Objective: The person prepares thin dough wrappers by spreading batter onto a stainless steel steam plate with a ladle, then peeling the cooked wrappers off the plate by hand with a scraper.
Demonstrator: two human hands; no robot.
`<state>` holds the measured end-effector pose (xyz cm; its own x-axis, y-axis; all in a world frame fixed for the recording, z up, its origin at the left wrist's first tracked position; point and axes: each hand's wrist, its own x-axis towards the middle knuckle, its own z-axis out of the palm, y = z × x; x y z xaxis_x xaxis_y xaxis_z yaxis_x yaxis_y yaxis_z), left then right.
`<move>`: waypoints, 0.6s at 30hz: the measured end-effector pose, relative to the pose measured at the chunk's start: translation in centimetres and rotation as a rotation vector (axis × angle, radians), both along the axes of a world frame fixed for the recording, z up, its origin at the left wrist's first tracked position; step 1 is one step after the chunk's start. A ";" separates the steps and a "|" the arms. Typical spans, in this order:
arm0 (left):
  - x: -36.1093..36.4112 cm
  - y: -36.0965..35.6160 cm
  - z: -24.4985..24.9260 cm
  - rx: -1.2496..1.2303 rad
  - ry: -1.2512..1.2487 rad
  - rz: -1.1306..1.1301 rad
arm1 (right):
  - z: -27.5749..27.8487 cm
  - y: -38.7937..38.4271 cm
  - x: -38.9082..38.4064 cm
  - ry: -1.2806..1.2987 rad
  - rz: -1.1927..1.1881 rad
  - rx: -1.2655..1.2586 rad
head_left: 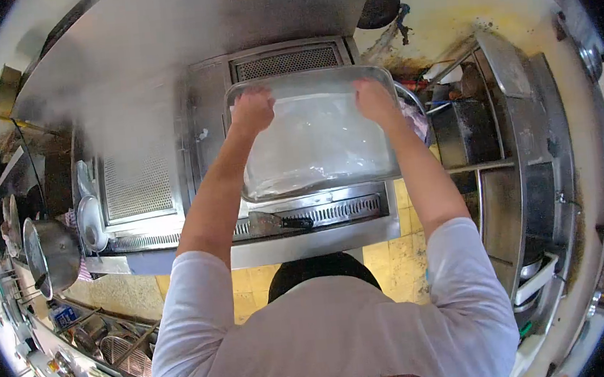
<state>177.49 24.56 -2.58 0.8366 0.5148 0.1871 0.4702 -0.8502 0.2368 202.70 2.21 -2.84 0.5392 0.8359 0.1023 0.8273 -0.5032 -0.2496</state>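
Clutching stiff, slick, likely light tray (323, 184) by far rim: left hand (252, 111) curled at eleven o'clock, right hand (375, 100) at one.

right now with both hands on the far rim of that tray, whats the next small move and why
Probably tuck the clear plastic sheet snug over the far rim. The left hand and right hand both curl over that rim of the steel tray, and the sheet lies wrinkled and loose inside it.
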 end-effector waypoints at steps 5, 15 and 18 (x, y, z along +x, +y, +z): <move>1.2 1.7 -1.7 -0.160 0.381 0.001 | -3.3 1.2 2.2 0.011 0.093 -0.345; -5.9 0.1 1.6 -0.115 0.246 0.011 | 2.9 -5.8 -0.6 -0.216 0.125 -0.127; -9.3 -0.1 1.4 -0.098 0.143 0.013 | 3.6 -7.6 -0.8 0.029 0.020 0.070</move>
